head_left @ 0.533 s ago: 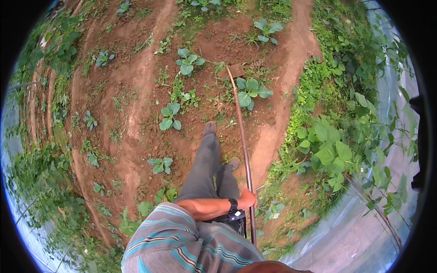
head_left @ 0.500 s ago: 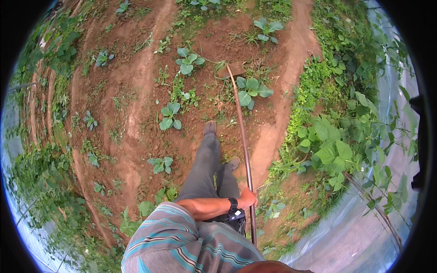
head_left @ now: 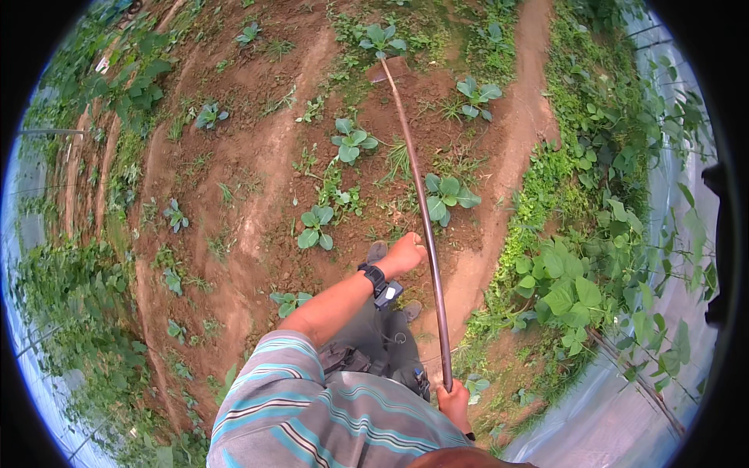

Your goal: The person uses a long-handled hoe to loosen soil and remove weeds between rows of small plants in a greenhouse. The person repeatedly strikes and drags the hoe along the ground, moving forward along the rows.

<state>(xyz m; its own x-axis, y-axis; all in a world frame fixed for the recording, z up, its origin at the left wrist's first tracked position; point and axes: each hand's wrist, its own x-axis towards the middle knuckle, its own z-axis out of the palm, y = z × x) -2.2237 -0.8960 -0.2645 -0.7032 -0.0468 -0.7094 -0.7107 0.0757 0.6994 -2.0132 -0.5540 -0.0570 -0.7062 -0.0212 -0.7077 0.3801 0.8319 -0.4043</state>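
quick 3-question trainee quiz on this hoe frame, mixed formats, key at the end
1. True or false: both hands grip the long thin brown wooden hoe handle.
2. Which hand is further up the handle? A) left hand B) right hand
3. Fill in: the flat hoe blade rests on the red-brown ____ near a leafy green seedling.

Key: 1 true; 2 A; 3 soil.
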